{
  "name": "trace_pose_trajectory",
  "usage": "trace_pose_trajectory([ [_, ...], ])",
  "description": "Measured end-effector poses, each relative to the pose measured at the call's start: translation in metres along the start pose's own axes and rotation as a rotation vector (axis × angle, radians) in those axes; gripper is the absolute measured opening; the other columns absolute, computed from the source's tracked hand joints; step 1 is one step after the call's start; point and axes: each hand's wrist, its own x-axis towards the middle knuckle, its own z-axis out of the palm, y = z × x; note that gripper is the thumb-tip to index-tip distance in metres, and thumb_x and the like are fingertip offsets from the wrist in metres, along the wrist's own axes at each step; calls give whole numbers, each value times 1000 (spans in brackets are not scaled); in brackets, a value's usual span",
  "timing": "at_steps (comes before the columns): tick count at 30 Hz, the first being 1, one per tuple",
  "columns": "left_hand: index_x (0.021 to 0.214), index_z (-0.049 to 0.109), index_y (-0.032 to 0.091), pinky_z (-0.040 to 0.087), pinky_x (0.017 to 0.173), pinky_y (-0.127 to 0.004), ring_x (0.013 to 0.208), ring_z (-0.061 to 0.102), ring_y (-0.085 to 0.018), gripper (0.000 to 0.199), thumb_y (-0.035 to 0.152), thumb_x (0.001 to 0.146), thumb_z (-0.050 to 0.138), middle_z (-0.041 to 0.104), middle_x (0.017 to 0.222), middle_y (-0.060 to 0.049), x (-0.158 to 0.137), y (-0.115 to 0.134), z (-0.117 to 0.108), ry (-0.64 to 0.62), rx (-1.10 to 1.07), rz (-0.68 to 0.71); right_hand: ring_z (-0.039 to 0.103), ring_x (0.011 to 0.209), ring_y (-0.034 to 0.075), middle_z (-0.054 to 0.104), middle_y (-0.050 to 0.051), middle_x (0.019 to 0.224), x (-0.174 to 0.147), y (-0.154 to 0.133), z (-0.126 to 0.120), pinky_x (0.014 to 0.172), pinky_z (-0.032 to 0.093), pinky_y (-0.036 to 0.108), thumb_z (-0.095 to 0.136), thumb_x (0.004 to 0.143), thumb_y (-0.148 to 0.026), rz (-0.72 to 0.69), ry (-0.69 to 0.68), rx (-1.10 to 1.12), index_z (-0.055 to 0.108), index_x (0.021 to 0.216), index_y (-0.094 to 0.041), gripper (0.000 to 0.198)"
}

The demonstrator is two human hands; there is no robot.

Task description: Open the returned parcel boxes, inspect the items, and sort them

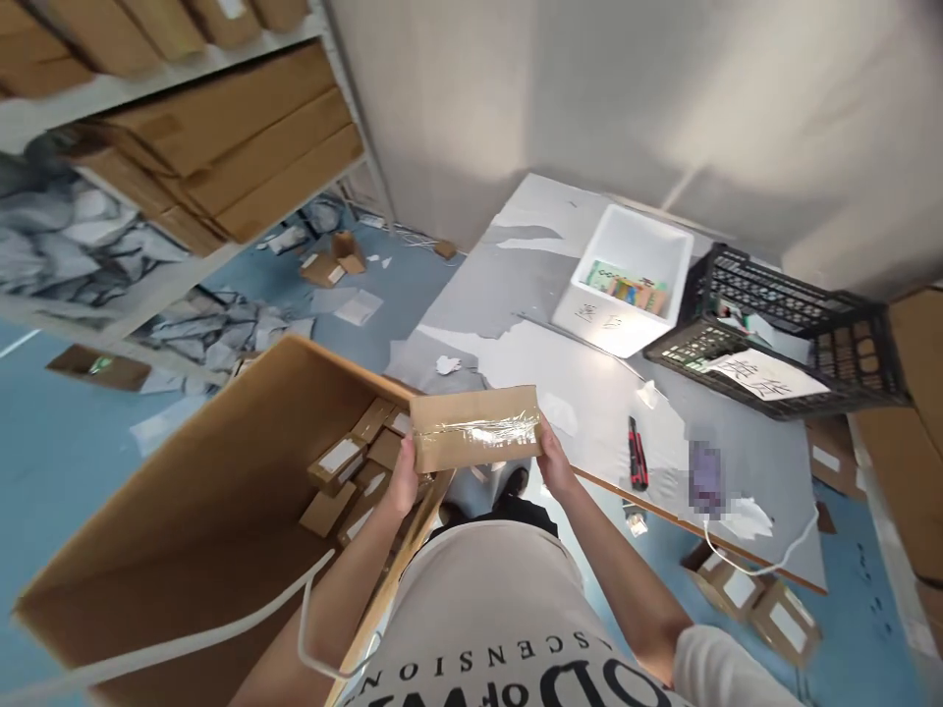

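Observation:
Between my two hands I hold a long brown cardboard box in front of my body, with shiny clear tape running along its upper face. My left hand grips its left end, and my right hand grips the right end. Below and to the left stands a large open carton. Several small boxes with white labels, among them a small labelled box, lie inside it at its right side. The fingers under the held box are partly hidden.
A grey table carries a white bin, a black crate, a red and black box cutter and a blurred purple item on a white cable. Metal shelving stands left; labelled boxes lie under the table.

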Motion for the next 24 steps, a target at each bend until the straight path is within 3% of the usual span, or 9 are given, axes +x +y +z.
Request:
trace_pose_trajectory([
  [6,132,58,21,35,114,-41,138,41,-29,79,79,79,45,63,131,-8,46,-24,96,-163,174,-11,35,142,26,45,0,149,-19,-7,-83,114,35,52,44,86,-70,21,275,53,37,147,-35,70],
  [11,135,55,18,36,114,-43,134,46,-30,83,79,81,41,61,134,-11,76,-50,153,-253,286,-40,31,145,23,46,-1,149,-26,-4,-134,118,31,48,44,85,-71,-26,443,53,39,146,-34,71],
  [17,135,55,17,32,115,-43,133,47,-28,81,76,85,33,62,131,-12,102,-66,195,-355,440,-18,27,147,22,34,-2,156,-21,7,-172,122,23,44,47,86,-67,-10,531,127,32,150,-33,74],
  [24,128,61,15,36,111,-39,129,51,-28,67,66,90,40,62,132,-11,143,-73,225,-288,582,-2,17,150,20,39,-7,153,9,8,-195,123,20,45,42,87,-69,40,570,-32,32,149,-40,70],
])
